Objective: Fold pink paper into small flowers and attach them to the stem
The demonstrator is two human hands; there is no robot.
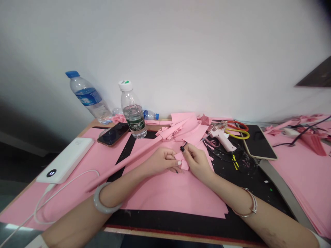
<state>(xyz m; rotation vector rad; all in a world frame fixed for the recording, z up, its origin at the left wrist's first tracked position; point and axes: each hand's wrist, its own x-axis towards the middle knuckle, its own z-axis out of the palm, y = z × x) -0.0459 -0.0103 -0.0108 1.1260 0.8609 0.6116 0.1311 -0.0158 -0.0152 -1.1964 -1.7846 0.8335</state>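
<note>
Both hands meet over a large pink paper sheet in the middle of the table. My left hand and my right hand pinch a small folded pink paper piece between their fingertips. Both hands are closed on it. A grey bangle sits on my left wrist, a thin silver one on my right. A long rolled pink paper strip runs diagonally past my left hand.
A black cutting mat lies under the paper. Two water bottles, a phone, a white power bank with cable sit left. A glue gun, scissors and a tablet lie right, with pink sheets.
</note>
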